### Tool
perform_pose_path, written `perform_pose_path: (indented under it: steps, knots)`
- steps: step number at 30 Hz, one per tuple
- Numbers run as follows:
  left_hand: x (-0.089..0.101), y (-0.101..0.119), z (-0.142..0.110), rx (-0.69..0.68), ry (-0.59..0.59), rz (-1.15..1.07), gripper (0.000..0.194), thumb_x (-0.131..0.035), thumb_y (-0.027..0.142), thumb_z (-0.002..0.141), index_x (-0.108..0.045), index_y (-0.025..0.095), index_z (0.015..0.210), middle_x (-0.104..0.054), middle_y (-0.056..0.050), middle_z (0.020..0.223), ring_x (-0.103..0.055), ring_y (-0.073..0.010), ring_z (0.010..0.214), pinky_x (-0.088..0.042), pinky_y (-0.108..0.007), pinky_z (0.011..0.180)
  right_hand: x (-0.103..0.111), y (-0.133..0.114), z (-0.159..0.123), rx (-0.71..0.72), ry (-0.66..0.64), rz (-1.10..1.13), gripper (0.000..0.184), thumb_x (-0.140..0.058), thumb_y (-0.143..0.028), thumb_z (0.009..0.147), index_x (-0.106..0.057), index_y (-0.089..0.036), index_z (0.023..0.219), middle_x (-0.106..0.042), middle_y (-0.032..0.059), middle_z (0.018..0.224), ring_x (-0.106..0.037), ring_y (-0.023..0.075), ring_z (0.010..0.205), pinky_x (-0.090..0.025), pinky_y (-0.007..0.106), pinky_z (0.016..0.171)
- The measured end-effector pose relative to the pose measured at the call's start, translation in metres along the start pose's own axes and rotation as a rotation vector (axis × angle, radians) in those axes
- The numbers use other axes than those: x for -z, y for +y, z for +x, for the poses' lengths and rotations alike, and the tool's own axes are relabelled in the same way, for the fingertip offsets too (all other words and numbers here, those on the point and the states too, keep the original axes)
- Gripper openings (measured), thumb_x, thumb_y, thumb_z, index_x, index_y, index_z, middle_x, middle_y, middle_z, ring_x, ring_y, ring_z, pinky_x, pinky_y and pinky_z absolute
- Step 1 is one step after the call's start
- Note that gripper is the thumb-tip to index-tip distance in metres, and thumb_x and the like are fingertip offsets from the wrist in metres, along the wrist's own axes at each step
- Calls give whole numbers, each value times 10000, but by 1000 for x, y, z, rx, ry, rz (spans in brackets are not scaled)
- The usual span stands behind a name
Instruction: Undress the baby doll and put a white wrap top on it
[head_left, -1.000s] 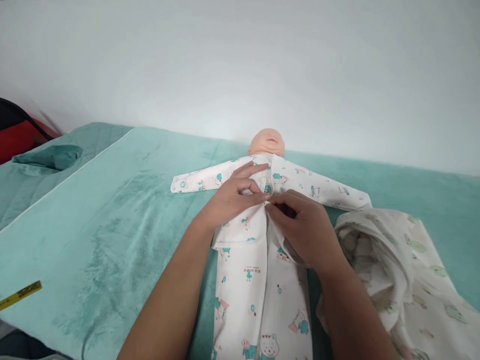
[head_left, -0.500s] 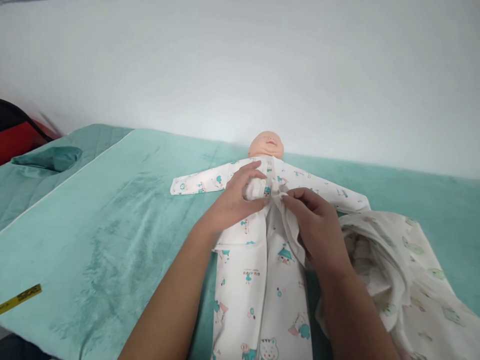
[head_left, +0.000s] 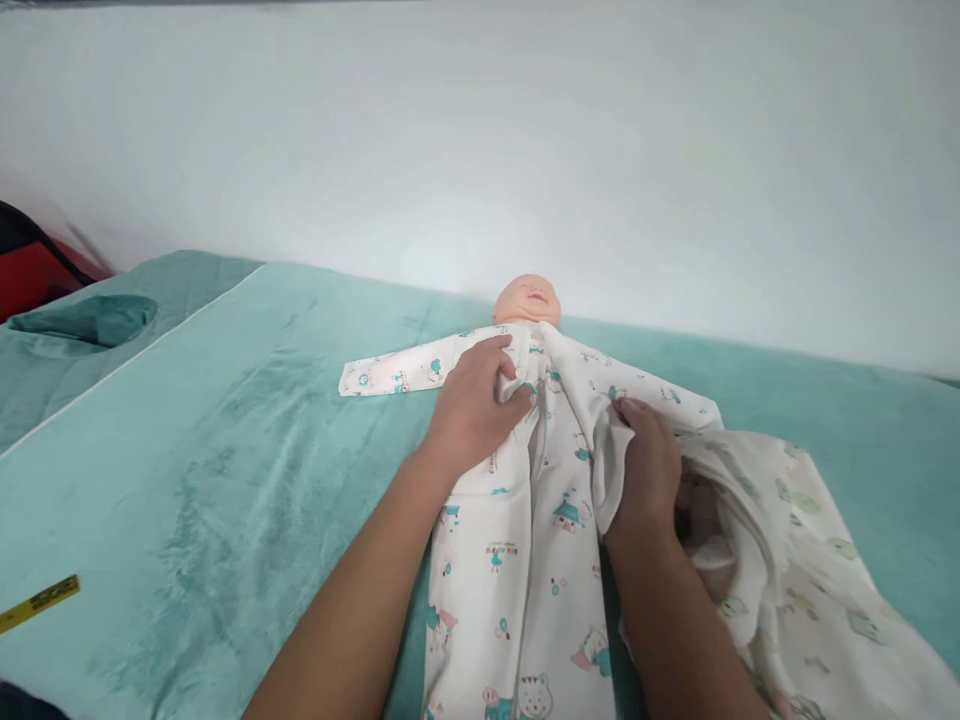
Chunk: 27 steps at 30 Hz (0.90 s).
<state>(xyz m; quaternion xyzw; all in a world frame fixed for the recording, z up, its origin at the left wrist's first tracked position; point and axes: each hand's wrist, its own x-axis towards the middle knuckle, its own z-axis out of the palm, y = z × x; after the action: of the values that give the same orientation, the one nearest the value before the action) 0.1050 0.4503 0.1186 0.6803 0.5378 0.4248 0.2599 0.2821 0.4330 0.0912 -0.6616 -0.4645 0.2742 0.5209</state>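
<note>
A baby doll (head_left: 527,300) lies on its back on a teal blanket (head_left: 225,420), dressed in a white printed sleepsuit (head_left: 517,560) with its sleeves spread out. My left hand (head_left: 474,408) rests on the doll's chest, fingers curled on the left front panel near a button. My right hand (head_left: 646,468) grips a fold of the suit's right front panel and holds it pulled out to the right, so the front gapes at the chest.
A crumpled pale printed cloth (head_left: 787,560) lies at the right, touching my right wrist. A yellow measuring tape (head_left: 39,602) sits at the lower left edge. A red and black bag (head_left: 30,270) and a darker teal bundle (head_left: 90,320) lie far left. A white wall stands behind.
My hands were pinched together at the suit's chest closure. My right hand has since drawn its panel away to the right, while the left hand stayed on the chest.
</note>
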Motion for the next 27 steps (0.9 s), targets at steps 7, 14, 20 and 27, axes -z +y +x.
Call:
perform_pose_path:
  steps: [7,14,20,27]
  knots:
    - [7,-4,1,47,139,-129,120,-537,154,790,-469,223,719,-666,-16,1213,-593,-198,1121,-425,-380,1000,28,31,-21,178,-27,-251,564,-568,-414,751,-452,-176,1249,-475,172,1340,-448,313,1289,-380,461,1080]
    - [34,-28,11,387,398,-299,100,-537,154,724,-490,232,768,-447,68,591,-470,-123,563,-383,-244,571,122,73,-9,287,-11,-708,522,-492,-498,826,-510,-155,1219,-515,205,1337,-428,364,1323,-330,516,1130]
    - [53,-52,12,434,521,-61,237,-489,74,711,-510,238,881,-605,4,836,-577,-173,763,-426,-292,701,140,58,-13,273,-70,-702,503,-512,-553,832,-539,-210,1198,-548,176,1322,-483,378,1279,-373,548,1081]
    - [59,-52,4,463,460,280,462,-443,-1,720,-537,283,1073,-682,-52,1043,-626,-270,950,-433,-370,739,46,-6,10,-6,-199,-243,454,-554,-593,841,-642,-198,1045,-683,111,1067,-646,287,973,-493,435,844]
